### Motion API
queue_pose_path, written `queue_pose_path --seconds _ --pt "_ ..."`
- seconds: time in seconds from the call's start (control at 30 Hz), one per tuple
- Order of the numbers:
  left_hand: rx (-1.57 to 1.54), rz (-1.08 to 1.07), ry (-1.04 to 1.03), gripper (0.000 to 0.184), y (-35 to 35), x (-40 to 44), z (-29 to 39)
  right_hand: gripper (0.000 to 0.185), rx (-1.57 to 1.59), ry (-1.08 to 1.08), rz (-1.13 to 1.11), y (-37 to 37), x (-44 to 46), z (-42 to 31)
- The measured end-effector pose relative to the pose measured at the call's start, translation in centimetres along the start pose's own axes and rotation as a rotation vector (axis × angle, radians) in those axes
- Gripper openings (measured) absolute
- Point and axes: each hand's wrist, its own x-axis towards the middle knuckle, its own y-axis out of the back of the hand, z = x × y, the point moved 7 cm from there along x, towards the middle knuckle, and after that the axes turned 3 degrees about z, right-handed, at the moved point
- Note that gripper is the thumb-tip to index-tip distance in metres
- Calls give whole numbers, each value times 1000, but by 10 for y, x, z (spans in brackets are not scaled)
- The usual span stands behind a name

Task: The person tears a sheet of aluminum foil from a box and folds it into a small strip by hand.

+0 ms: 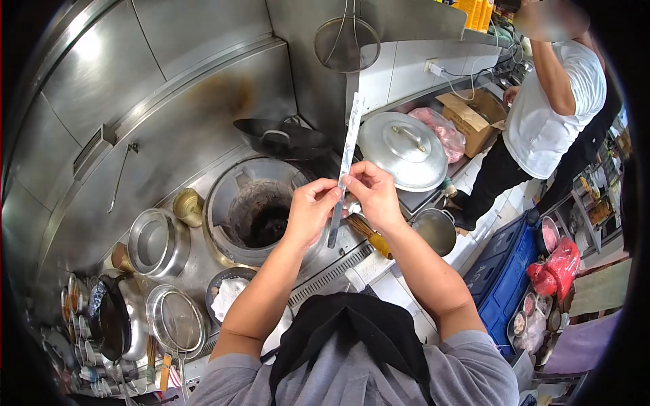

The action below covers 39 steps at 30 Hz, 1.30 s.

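Note:
A long, narrow strip of white paper [351, 132] with dark marks stands nearly upright in front of me. My left hand [313, 208] pinches it at its left edge with thumb and fingers. From the other side my right hand [374, 193] also pinches the strip, at about the same height. The strip's lower end looks grey and hangs below my fingers. Beyond my left hand is a round wok burner [223, 203] with a dark, sooty opening. A black wok [281, 139] leans at the back wall behind the burner.
A large lidded pot [399, 152] stands at right, near a cardboard box [470, 122]. Left of the burner are a metal pot [159, 240] and a strainer [177, 321]. A blue bin [497, 264] is on the right. A person in a white shirt [555, 111] stands beyond.

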Motion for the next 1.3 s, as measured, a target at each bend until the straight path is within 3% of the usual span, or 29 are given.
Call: queue_pose_path --seconds 0.1,0.3,0.37,0.43,0.53,0.77,0.87,0.93,1.03,1.1,1.23,1.3 --pt "113 64 -57 11 8 3 3 6 -122 170 -13 -7 -2 -9" --pt "23 -30 -70 10 -1 -1 10 11 -73 210 -53 -9 -7 -11" --pt "-27 38 -76 12 -4 -3 10 9 -117 390 -87 -8 -12 -23" --pt "-23 -27 -51 12 -7 -1 8 11 -127 442 -64 -6 -15 -23" --pt "3 23 15 11 -4 1 -2 25 -322 673 -45 -10 -28 -34" --pt "-42 32 33 11 1 0 -17 21 -432 534 -4 -7 -29 -33" --pt "-39 -3 59 12 -4 -6 -15 21 -462 585 -69 -7 -29 -34" --pt "-90 -38 83 14 -20 -20 -7 18 -559 687 112 7 -21 -40" --pt "22 -124 200 17 -21 -41 -18 17 -651 784 174 13 -21 -55" --pt "-18 -65 211 21 -16 -45 -25 21 -710 824 149 15 -25 -51" --pt "166 0 164 26 1 -55 -9 39 -791 891 12 10 -37 -45" --pt "184 -86 -62 29 0 -60 10 46 -891 905 -77 6 -46 -46"
